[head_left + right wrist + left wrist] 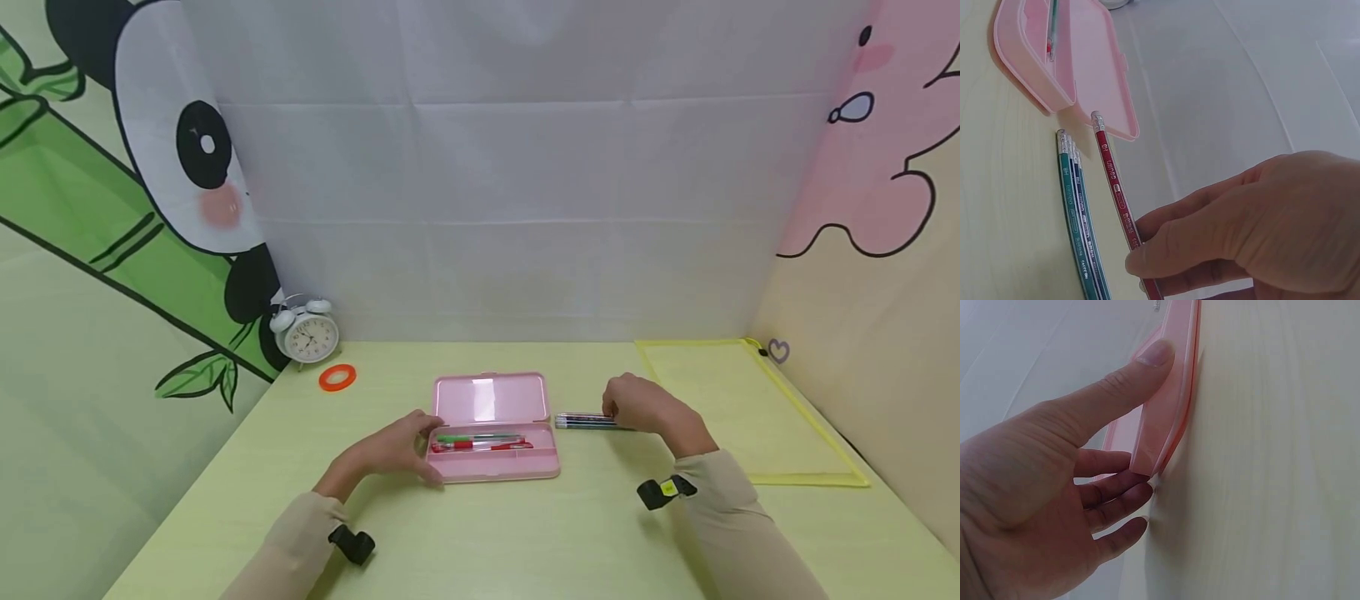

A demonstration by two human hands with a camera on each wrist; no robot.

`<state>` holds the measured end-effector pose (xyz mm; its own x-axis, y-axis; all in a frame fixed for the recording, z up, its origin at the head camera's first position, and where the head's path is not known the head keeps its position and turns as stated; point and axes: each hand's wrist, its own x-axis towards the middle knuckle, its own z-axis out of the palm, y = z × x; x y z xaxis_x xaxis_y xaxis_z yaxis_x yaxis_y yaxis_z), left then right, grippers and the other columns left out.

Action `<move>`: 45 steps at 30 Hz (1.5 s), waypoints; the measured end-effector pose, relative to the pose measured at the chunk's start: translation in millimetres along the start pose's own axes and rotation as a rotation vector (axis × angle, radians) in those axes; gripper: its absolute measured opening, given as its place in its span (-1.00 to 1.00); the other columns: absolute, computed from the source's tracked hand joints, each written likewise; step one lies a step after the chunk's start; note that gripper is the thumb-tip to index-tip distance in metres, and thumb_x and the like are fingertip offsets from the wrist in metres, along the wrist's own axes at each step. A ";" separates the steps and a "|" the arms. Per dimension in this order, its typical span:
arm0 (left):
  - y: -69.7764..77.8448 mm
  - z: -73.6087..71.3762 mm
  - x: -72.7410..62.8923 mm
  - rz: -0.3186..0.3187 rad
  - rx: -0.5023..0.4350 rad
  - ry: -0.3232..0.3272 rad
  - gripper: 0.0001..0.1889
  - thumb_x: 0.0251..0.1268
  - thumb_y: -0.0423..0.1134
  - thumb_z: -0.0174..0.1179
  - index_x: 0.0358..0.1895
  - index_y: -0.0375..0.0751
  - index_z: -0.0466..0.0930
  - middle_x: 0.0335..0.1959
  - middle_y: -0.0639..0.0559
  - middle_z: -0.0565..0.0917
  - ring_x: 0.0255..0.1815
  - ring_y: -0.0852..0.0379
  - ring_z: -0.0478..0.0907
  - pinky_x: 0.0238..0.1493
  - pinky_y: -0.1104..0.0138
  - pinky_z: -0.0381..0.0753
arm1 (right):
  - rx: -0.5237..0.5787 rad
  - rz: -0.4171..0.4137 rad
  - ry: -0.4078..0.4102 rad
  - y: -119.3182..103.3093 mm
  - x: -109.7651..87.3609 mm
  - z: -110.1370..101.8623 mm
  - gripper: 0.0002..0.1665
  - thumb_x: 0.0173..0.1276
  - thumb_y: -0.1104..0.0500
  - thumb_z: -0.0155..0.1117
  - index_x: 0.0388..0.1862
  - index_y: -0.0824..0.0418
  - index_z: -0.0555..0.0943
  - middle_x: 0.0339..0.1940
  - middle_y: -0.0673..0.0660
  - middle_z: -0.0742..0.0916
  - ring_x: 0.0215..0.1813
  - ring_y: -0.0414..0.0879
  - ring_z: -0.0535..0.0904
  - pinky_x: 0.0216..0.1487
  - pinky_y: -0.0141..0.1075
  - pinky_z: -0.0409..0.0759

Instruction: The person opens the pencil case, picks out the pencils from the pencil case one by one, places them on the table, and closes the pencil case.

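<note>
An open pink pencil case (543,461) lies mid-table, its lid (525,400) folded back. Inside it are a green pen (457,438) and red-and-clear pens (459,446). My left hand (393,448) holds the case's left end, the thumb (1159,356) on its front wall and the fingers around the end. To the right of the case, my right hand (648,406) pinches a red pencil (1116,181) with a metal-capped end toward the case. Beside that pencil, several dark green and dark blue pencils (1075,215) lie together on the table.
A white alarm clock (309,335) stands at the back left, with an orange-red tape ring (337,377) in front of it. A yellow-edged mesh zip pouch (787,433) lies flat on the right. A pale cloth wall (517,250) rises behind the table.
</note>
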<state>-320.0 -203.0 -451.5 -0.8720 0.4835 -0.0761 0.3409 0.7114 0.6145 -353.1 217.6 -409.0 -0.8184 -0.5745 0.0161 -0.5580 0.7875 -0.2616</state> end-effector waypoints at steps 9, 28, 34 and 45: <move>1.0 -0.3 0.2 -0.016 -0.004 -0.004 -0.03 -0.17 0.02 0.64 0.35 -0.33 0.39 0.04 0.02 0.46 0.08 0.02 0.40 0.24 0.03 0.43 | -0.022 -0.016 -0.008 5.3 2.2 11.1 -0.69 0.11 0.58 0.25 -0.54 0.20 0.69 -0.54 -0.06 0.61 -0.48 -0.17 0.39 -0.44 -0.33 0.45; -0.8 -0.5 1.5 -0.018 -0.001 -0.003 -0.01 -0.17 0.03 0.64 0.36 -0.32 0.38 0.06 0.01 0.46 0.10 0.01 0.39 0.26 0.04 0.43 | -0.033 0.033 -0.041 6.1 15.0 28.3 -0.75 0.19 0.50 0.29 -0.46 0.18 0.72 -0.48 -0.03 0.65 -0.41 -0.15 0.46 -0.29 -0.24 0.58; -0.5 -0.6 1.5 -0.032 0.004 -0.002 0.00 -0.18 0.04 0.64 0.37 -0.31 0.37 0.07 0.02 0.46 0.11 0.02 0.39 0.27 0.04 0.42 | -0.034 0.031 -0.038 6.8 15.2 29.9 -0.77 0.17 0.50 0.30 -0.46 0.19 0.72 -0.48 -0.02 0.65 -0.42 -0.15 0.47 -0.31 -0.23 0.58; 1.8 -0.9 0.7 -0.038 0.001 0.003 0.00 -0.19 0.04 0.64 0.37 -0.30 0.38 0.07 0.02 0.46 0.11 0.02 0.39 0.26 0.05 0.44 | -0.029 0.046 -0.036 7.3 14.9 28.8 -0.78 0.16 0.51 0.32 -0.43 0.21 0.73 -0.45 0.02 0.69 -0.42 -0.14 0.49 -0.30 -0.21 0.60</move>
<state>-320.4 -201.8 -449.7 -0.8856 0.4543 -0.0969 0.3077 0.7300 0.6103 -365.4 208.3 -438.5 -0.8379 -0.5450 -0.0302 -0.5243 0.8189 -0.2334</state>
